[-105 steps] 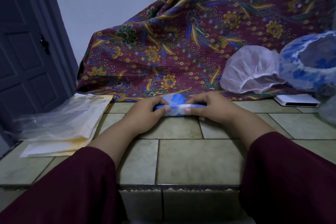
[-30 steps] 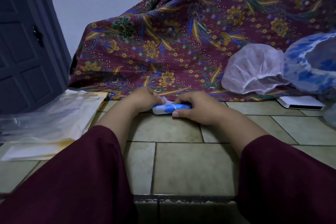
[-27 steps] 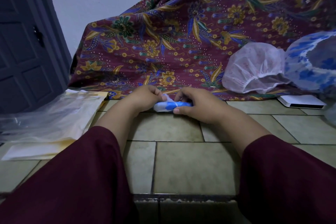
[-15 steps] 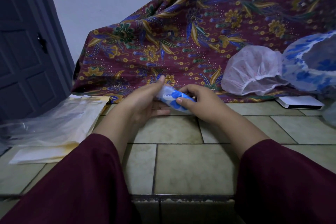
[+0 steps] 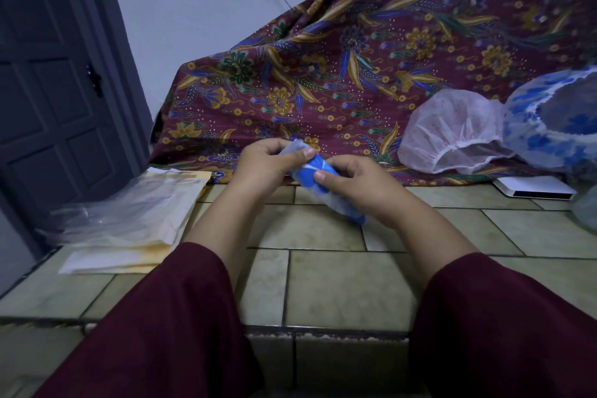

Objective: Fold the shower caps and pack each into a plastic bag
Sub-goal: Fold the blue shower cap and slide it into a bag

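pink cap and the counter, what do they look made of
Pink cap: probably thin non-woven fabric or matte plastic; it is translucent, crinkled, with a gathered elastic rim. Counter: apparently glazed ceramic tile, pale green with a faint sheen and dark grout lines.

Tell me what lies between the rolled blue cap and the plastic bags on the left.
Nothing visible: only bare tile separates the rolled cap, gripped by both hands, from the plastic bags.

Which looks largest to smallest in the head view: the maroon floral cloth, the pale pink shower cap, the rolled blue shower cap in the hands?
1. Maroon floral cloth
2. Pale pink shower cap
3. Rolled blue shower cap, partly hidden by both hands
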